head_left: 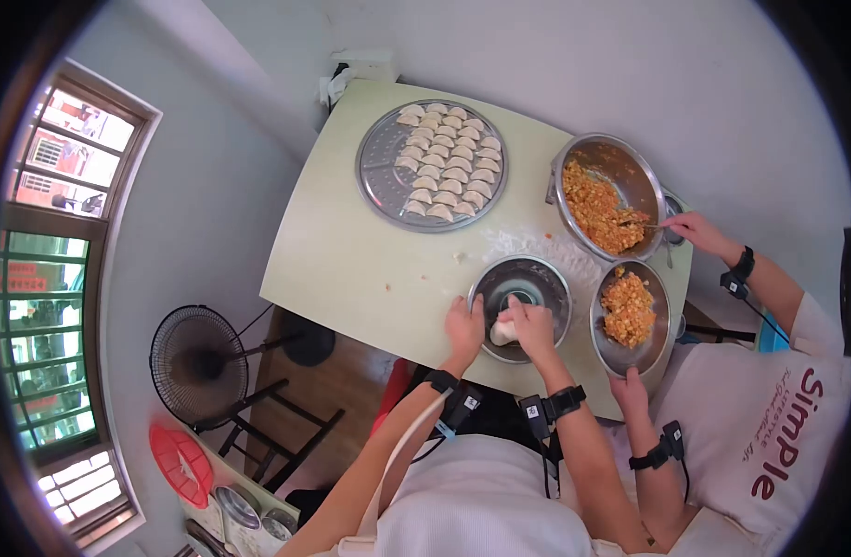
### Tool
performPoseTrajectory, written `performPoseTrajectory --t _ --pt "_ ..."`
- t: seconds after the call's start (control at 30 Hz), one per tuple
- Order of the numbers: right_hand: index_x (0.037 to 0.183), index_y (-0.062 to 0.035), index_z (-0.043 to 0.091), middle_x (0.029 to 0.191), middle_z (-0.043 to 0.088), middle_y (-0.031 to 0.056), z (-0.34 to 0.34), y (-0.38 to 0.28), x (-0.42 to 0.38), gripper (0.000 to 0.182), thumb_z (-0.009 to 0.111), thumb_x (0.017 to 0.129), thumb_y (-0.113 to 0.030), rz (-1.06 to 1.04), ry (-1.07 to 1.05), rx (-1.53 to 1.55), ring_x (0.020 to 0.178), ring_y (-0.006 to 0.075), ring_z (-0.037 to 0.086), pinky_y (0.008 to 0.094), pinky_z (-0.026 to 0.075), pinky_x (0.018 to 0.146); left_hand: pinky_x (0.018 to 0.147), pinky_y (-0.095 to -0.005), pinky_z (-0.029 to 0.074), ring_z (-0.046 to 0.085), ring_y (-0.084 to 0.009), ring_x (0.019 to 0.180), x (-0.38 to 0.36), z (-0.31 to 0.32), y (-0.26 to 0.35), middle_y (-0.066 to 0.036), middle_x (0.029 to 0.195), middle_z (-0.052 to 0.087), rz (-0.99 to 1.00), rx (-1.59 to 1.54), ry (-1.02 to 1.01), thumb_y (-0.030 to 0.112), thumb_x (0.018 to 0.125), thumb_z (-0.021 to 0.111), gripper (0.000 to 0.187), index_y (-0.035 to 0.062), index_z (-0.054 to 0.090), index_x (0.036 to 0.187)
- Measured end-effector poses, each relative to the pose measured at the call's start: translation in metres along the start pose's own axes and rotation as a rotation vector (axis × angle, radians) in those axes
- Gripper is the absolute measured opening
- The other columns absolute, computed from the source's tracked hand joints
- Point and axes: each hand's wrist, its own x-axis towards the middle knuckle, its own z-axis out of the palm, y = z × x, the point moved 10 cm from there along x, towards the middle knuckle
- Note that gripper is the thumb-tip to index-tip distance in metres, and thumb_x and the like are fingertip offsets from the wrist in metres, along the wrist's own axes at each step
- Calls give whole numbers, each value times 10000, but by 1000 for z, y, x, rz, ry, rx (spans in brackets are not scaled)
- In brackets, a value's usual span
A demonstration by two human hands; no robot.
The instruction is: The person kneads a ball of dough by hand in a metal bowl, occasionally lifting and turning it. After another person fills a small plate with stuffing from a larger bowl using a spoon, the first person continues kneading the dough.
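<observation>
A steel bowl stands near the front edge of the table, with a lump of white dough inside it. My left hand grips the bowl's left rim, thumb along the inner side. Inside the bowl, my right hand is closed over the dough and partly hides it. White flour is scattered on the table just behind the bowl.
A round perforated tray carries rows of dumplings. At right, a co-worker's hand works a utensil in a large bowl of orange filling; their other hand touches a smaller filling bowl. A fan stands left.
</observation>
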Motion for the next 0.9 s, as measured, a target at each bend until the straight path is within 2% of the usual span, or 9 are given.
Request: performPoseTrajectory --t 0.07,0.1,0.13,0.2,0.23,0.33,0.57,0.63,0.9 --pt "724 -27 688 730 656 140 -12 34 -15 373 500 916 -287 473 40 -130 733 227 637 347 476 628 652 -455 410 540 -404 708 -2 2 -1 -226 730 546 -28 11 -2 296 865 557 369 -48 564 731" --pt "638 -33 628 659 614 120 -9 36 -13 347 555 887 -262 286 205 -204 652 256 601 386 442 556 651 -457 417 546 -399 713 -3 3 -2 -216 742 548 -29 33 8 293 869 544 367 -43 565 723" --pt "638 -33 628 659 614 120 -2 38 -15 347 555 887 -262 288 213 -201 652 256 601 386 442 556 650 -459 425 552 -394 718 -2 2 -4 -207 754 551 -31 59 21 290 873 531 366 -39 566 716" --pt "574 -32 530 602 528 113 -12 -5 -24 359 584 860 -241 -68 528 -299 578 300 530 426 396 526 647 -460 428 554 -398 719 -1 2 -5 -211 754 558 0 75 18 288 871 534 362 -37 566 715" --pt "557 -36 476 600 473 109 -10 -20 -27 345 599 834 -202 -154 572 -330 568 324 486 447 377 521 645 -461 430 557 -401 719 -2 2 -3 -214 755 565 21 82 22 287 868 537 359 -36 565 713" --pt "563 -38 511 629 502 96 1 -19 -23 322 593 831 -196 -140 566 -429 595 303 510 432 386 544 631 -464 431 556 -410 699 -2 2 -4 -220 735 567 30 131 -69 285 868 541 356 -33 565 709" --pt "592 -43 581 634 526 78 11 -12 3 304 559 841 -216 -140 515 -504 615 287 531 403 394 585 613 -465 431 553 -413 666 2 6 -9 -226 696 557 33 146 -117 272 866 548 337 -21 560 701" --pt "586 -62 594 636 541 81 15 -7 15 311 547 840 -236 -160 479 -519 623 288 540 409 400 571 629 -459 429 557 -415 696 4 10 -10 -242 736 568 25 107 -165 255 862 551 307 -35 586 768" --pt "517 -70 515 581 521 96 20 3 55 358 550 829 -243 -195 409 -405 575 312 528 426 407 541 618 -438 429 554 -395 672 5 13 -8 -217 711 560 -28 33 -197 222 875 534 272 -36 590 811"
